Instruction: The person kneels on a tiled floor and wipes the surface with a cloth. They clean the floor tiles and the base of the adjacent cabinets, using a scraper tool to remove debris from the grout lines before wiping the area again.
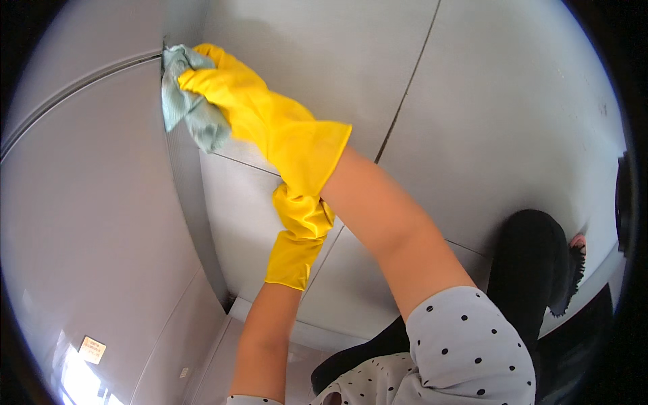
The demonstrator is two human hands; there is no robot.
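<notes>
My right hand (233, 88), in a yellow rubber glove, is closed on a crumpled pale blue-green cloth (181, 101). It presses the cloth to the side edge of a glossy grey panel (101, 175), right where a horizontal seam (81, 84) meets that edge. Below the right glove's cuff, my left hand (302, 212) wears a matching yellow glove. The right glove and wrist cover part of it, so its fingers are hidden and I cannot tell what they touch.
Large light grey tiles (337, 50) with dark joints (405, 94) spread out beyond my hands. My bent leg in black (530, 263) is at the lower right, with a shoe (577, 256) beside it. A small tan label (92, 349) sticks on the panel's lower left.
</notes>
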